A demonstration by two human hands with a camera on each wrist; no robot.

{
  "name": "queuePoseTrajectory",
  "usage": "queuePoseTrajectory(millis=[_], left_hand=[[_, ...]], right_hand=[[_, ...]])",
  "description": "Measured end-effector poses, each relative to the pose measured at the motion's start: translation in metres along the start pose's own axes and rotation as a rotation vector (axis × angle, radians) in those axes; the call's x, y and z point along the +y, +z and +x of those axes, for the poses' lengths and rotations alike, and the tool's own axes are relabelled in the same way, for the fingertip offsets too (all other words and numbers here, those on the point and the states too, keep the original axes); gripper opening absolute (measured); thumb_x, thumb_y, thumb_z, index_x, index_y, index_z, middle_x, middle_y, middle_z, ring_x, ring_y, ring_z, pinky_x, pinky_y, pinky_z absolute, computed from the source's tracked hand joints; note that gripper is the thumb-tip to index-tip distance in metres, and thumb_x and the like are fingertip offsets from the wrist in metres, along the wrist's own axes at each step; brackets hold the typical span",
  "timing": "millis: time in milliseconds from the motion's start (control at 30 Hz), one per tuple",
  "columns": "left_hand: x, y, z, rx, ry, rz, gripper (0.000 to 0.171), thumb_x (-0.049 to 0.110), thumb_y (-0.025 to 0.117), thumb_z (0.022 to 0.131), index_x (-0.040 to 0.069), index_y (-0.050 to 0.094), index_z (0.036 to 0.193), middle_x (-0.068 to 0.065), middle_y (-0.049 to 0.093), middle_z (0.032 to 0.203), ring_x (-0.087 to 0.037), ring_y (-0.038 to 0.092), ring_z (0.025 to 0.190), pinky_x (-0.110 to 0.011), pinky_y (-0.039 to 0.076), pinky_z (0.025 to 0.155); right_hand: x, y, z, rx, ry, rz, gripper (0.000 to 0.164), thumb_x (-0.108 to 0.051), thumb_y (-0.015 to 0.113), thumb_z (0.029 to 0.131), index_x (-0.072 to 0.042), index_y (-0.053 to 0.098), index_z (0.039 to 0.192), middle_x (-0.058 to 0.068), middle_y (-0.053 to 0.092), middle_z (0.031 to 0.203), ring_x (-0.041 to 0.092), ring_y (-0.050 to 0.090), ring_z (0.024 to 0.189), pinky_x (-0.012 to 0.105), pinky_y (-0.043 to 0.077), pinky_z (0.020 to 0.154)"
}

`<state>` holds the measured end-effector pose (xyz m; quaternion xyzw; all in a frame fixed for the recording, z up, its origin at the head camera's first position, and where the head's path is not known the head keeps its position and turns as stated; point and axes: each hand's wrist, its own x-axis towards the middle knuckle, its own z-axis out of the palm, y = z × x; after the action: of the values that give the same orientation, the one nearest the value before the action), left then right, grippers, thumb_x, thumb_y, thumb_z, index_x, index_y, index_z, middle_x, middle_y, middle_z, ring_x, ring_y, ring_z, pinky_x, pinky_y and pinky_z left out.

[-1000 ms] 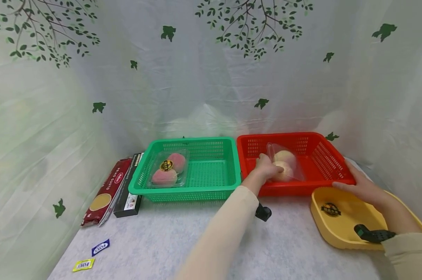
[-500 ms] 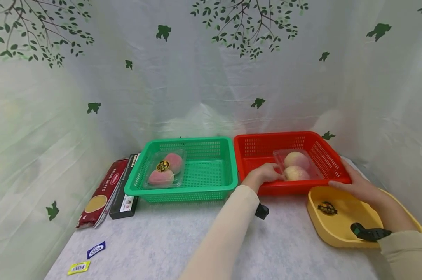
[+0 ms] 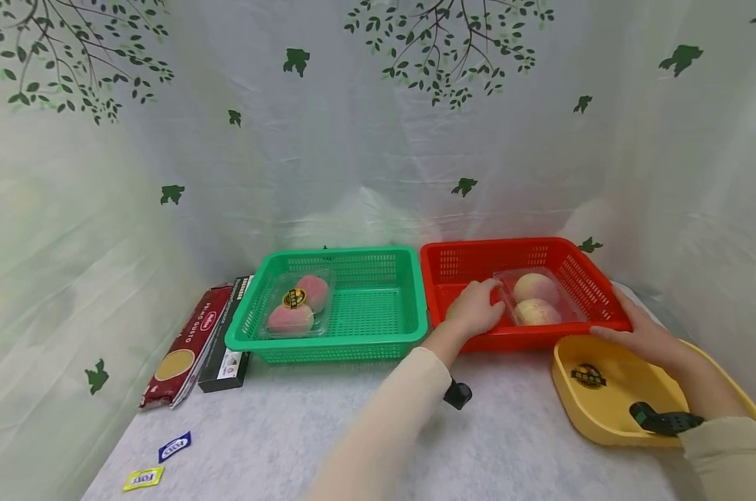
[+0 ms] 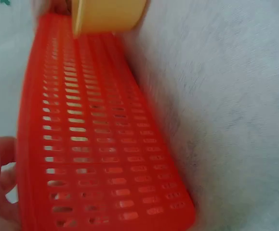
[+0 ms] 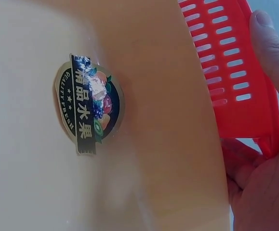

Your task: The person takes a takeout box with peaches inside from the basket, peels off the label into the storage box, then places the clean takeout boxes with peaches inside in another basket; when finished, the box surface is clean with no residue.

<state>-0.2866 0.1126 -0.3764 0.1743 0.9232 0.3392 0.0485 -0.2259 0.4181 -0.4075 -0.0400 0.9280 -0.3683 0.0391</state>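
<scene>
One green basket (image 3: 370,316), one red basket (image 3: 522,342) and one yellow tray (image 3: 628,407) were shown. Two clear packs (image 3: 567,305) were seen, each filled with two round fruits (image 3: 537,289). Two small sachets (image 3: 175,446), one maroon packet (image 3: 186,348), one black box (image 3: 220,362) and two hands (image 3: 477,307) were also counted.

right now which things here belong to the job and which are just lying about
Seemingly in use:
red basket
pale fruit pack inside
left hand
right hand, gripping the basket

Probably just lying about:
green basket
pink fruit pack
yellow tray
maroon packet
black box
blue sachet
yellow sachet
</scene>
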Motion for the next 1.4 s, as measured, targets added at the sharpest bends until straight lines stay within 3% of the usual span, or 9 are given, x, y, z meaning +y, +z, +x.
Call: queuePoseTrajectory(millis=[133, 267, 433, 567, 767, 933, 1033, 1233, 1400], left_hand=[[-0.006, -0.012, -0.018, 0.084, 0.058, -0.02, 0.045, 0.031, 0.063, 0.097, 0.031, 0.053, 0.141, 0.005, 0.058, 0.134, -0.012, 0.056, 0.114, -0.033, 0.056, 0.091], [-0.022, -0.031, -0.036, 0.156, 0.133, -0.153, 0.039, 0.027, 0.059, 0.099, 0.029, 0.056, 0.138, 0.004, 0.058, 0.135, -0.017, 0.058, 0.118, -0.034, 0.057, 0.091], [-0.054, -0.061, -0.061, 0.303, 0.216, -0.321, 0.035, 0.016, 0.055, 0.099, 0.019, 0.061, 0.133, -0.001, 0.06, 0.133, -0.027, 0.061, 0.117, -0.041, 0.054, 0.095], [-0.088, -0.081, -0.08, 0.436, 0.253, -0.363, 0.033, 0.008, 0.056, 0.097, 0.013, 0.064, 0.129, -0.007, 0.063, 0.129, -0.031, 0.062, 0.117, -0.047, 0.05, 0.1], [-0.144, -0.108, -0.111, 0.59, 0.185, -0.298, 0.032, 0.006, 0.057, 0.097, 0.013, 0.064, 0.127, -0.008, 0.064, 0.127, -0.03, 0.061, 0.119, -0.048, 0.048, 0.101], [-0.182, -0.13, -0.131, 0.71, 0.14, -0.203, 0.031, 0.004, 0.055, 0.097, 0.01, 0.064, 0.127, -0.013, 0.064, 0.126, -0.031, 0.059, 0.118, -0.051, 0.046, 0.101], [-0.198, -0.146, -0.14, 0.778, 0.066, -0.138, 0.031, 0.007, 0.054, 0.096, 0.009, 0.065, 0.126, -0.014, 0.064, 0.126, -0.032, 0.058, 0.117, -0.051, 0.046, 0.097], [-0.222, -0.171, -0.152, 0.796, -0.118, -0.088, 0.034, 0.015, 0.055, 0.099, 0.011, 0.061, 0.132, -0.015, 0.052, 0.144, -0.036, 0.044, 0.135, -0.06, 0.035, 0.111], [-0.23, -0.18, -0.156, 0.8, -0.245, -0.174, 0.037, 0.018, 0.056, 0.1, 0.012, 0.058, 0.136, -0.016, 0.036, 0.157, -0.039, 0.029, 0.147, -0.065, 0.024, 0.117]], right_hand=[[-0.001, -0.001, -0.001, 0.011, -0.009, -0.013, 0.106, -0.044, 0.064, 0.094, -0.014, -0.013, 0.16, 0.032, 0.028, 0.152, 0.048, 0.044, 0.123, 0.053, 0.057, 0.089], [-0.001, -0.002, -0.001, 0.017, -0.011, -0.028, 0.104, -0.042, 0.064, 0.095, -0.011, -0.012, 0.16, 0.034, 0.028, 0.15, 0.047, 0.044, 0.12, 0.045, 0.059, 0.084], [-0.001, -0.003, 0.002, 0.017, -0.026, -0.072, 0.1, -0.04, 0.063, 0.096, -0.005, -0.005, 0.16, 0.034, 0.033, 0.146, 0.044, 0.047, 0.117, 0.026, 0.053, 0.074], [-0.002, -0.005, 0.0, 0.013, -0.008, -0.123, 0.1, -0.043, 0.062, 0.095, -0.001, -0.003, 0.159, 0.038, 0.028, 0.144, 0.048, 0.042, 0.115, 0.035, 0.056, 0.076], [-0.012, -0.009, -0.006, -0.008, 0.037, -0.153, 0.104, -0.05, 0.061, 0.094, 0.001, -0.002, 0.158, 0.045, 0.012, 0.143, 0.057, 0.034, 0.113, 0.058, 0.055, 0.078], [-0.026, -0.008, -0.006, 0.054, -0.005, -0.21, 0.104, -0.049, 0.065, 0.092, 0.005, 0.004, 0.156, 0.045, 0.017, 0.144, 0.058, 0.031, 0.117, 0.066, 0.052, 0.082], [-0.04, -0.005, -0.004, 0.097, -0.038, -0.228, 0.104, -0.049, 0.068, 0.09, 0.004, 0.009, 0.157, 0.043, 0.019, 0.148, 0.059, 0.028, 0.123, 0.07, 0.05, 0.086], [-0.082, 0.006, 0.002, 0.102, -0.096, -0.216, 0.1, -0.046, 0.069, 0.089, -0.005, 0.012, 0.16, 0.038, 0.011, 0.156, 0.06, 0.018, 0.134, 0.075, 0.044, 0.091], [-0.126, 0.026, 0.008, 0.119, -0.181, -0.163, 0.096, -0.043, 0.072, 0.088, -0.013, 0.017, 0.16, 0.027, 0.009, 0.164, 0.054, 0.015, 0.144, 0.075, 0.038, 0.098]])
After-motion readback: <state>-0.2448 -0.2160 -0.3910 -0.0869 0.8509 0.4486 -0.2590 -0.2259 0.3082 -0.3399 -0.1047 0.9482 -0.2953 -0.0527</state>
